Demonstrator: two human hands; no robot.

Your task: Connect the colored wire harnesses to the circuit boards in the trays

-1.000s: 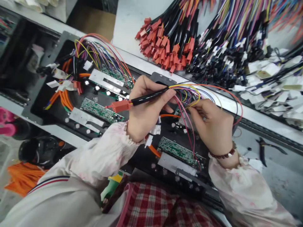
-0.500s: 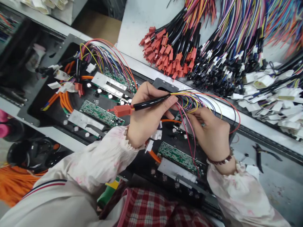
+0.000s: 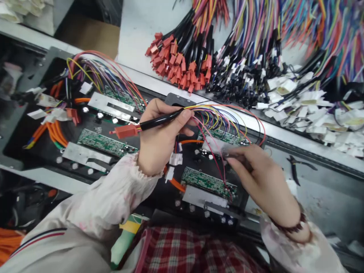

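Observation:
My left hand (image 3: 159, 132) is closed on a wire harness (image 3: 159, 120) by its black sleeve. The harness ends in a red connector (image 3: 125, 131) pointing left. Thin coloured wires (image 3: 218, 119) fan out of the sleeve to the right and run down to a green circuit board (image 3: 207, 181) on a black mounting plate (image 3: 167, 191). My right hand (image 3: 256, 178) hovers over that plate to the right of the board. Its fingers are pressed together near the pink wires and blurred by motion. What they hold, if anything, I cannot make out.
A second black plate (image 3: 17, 125) at left carries green boards, orange cables and a loop of coloured wires. Behind, a grey surface holds heaps of harnesses with red connectors (image 3: 176, 60) and white ones (image 3: 301, 98). Black pliers (image 3: 294, 168) lie at right. Red plaid fabric (image 3: 193, 250) is below.
My right hand has come down and to the right, away from the fanned wires to a spot beside the lower green board. My left hand keeps its grip on the harness. The view has shifted.

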